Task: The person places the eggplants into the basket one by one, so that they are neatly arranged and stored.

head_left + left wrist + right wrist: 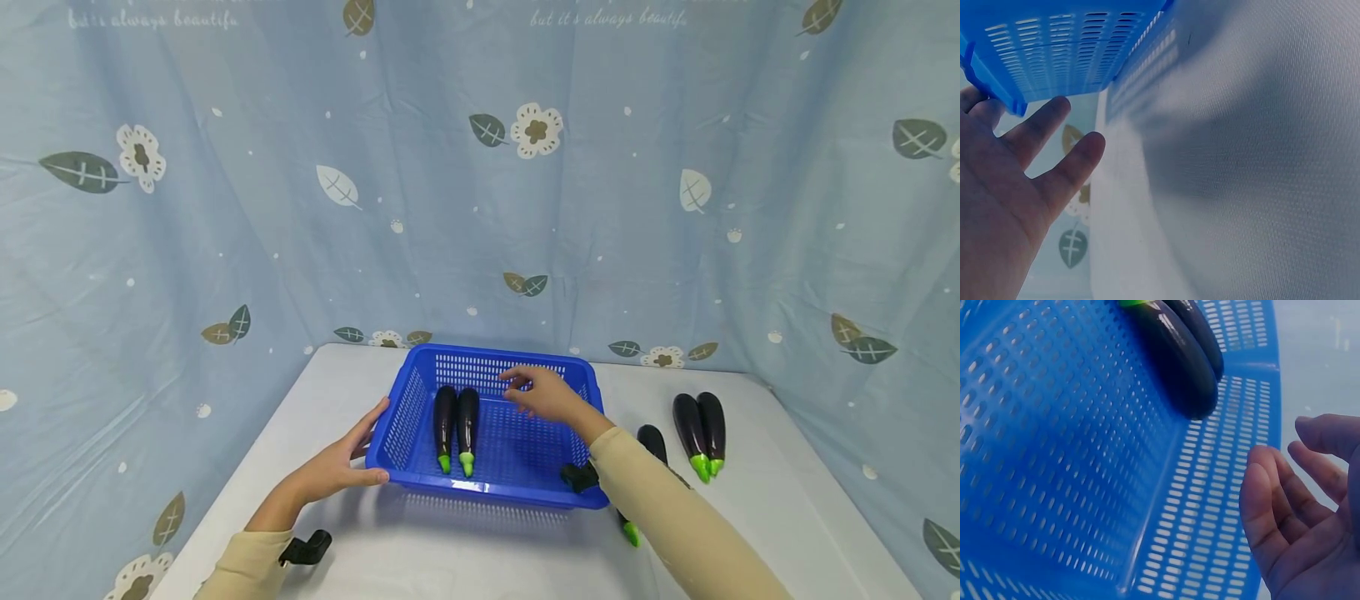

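A blue plastic basket (495, 490) with slotted walls stands on the table. Inside, left of its middle, two dark purple eggplants (468, 423) lie side by side, green stems toward the near wall. My left hand (337, 471) touches the basket's left side, fingers spread and mostly straight along the rim. Over the basket's far right part, my right hand (543, 394) hovers with loosely bent fingers and nothing between them. In the right wrist view, the eggplants (1175, 365) lie apart from that hand.
Two more eggplants (689, 429) lie together on the white table (780, 517) at the right. Beside the basket, another eggplant (651, 439) is partly hidden by my right sleeve; how many lie there I cannot tell. A blue patterned curtain (450, 208) hangs behind.
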Demonstrator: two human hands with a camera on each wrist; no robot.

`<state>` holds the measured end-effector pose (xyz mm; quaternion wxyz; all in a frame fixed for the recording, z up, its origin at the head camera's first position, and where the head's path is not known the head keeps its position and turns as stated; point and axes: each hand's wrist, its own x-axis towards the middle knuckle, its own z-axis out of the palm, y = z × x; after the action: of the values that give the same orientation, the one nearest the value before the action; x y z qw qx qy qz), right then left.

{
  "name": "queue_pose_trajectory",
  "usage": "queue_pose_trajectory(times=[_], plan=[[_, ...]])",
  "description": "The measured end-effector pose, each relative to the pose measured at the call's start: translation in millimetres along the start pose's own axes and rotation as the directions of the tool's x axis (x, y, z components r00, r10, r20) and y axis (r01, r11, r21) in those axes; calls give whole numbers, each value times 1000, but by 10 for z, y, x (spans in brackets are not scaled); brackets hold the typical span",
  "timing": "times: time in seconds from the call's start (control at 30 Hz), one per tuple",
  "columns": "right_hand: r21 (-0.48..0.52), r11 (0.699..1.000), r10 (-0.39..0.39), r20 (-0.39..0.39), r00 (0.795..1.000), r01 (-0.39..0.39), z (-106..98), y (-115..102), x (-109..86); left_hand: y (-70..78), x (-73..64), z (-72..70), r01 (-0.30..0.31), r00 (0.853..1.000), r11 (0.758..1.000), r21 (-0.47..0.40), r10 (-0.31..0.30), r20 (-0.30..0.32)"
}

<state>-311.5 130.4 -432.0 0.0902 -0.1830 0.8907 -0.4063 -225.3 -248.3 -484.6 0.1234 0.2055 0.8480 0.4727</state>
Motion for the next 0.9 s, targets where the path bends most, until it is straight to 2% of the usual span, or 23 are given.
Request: queue_pose_trajectory(times=[0.17,0.57,0.73,0.9], plan=[[-16,1000,-5,-35,999,5,-90,46,-34,-32,42,-37,-2,1000,1000,8,1,6],[30,999,-32,-78,996,34,-359,192,-146,-131,147,-122,-18,1000,1000,-16,19,23],[23,1000,-14,-129,992,17,-467,237,-182,-160,179,-160,-34,999,999,3,34,22],[-13,1000,16,-185,983,-18,-538,294,-225,-187,211,-200,-18,999,1000,-13,19,35]])
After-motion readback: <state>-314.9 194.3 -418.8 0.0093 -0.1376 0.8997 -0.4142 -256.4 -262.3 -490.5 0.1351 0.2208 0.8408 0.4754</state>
